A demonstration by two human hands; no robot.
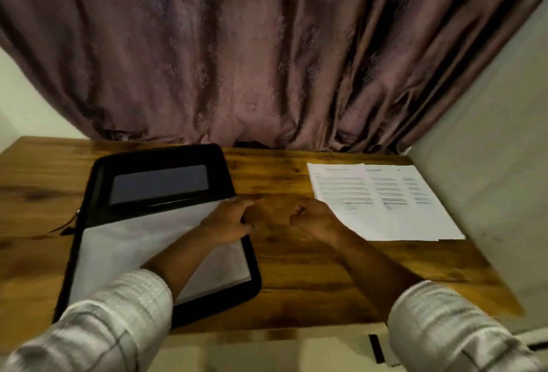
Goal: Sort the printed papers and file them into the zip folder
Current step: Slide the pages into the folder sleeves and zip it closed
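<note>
The wooden table [296,268] carries the zip folder [166,153], which lies open at centre left with a white sheet [124,253] in its lower half. The printed papers [382,202] are fanned at centre right, well apart from it. The fan could slide out of order when lifted, or sheets could snag on the zip edge.

The left hand [229,220] rests on the sheet's right edge; I cannot tell whether it pinches it. The right hand [314,217] has its fingers curled in and grasps nothing. Blur makes the print unreadable, and a sleeve [112,312] covers the folder's near corner.
</note>
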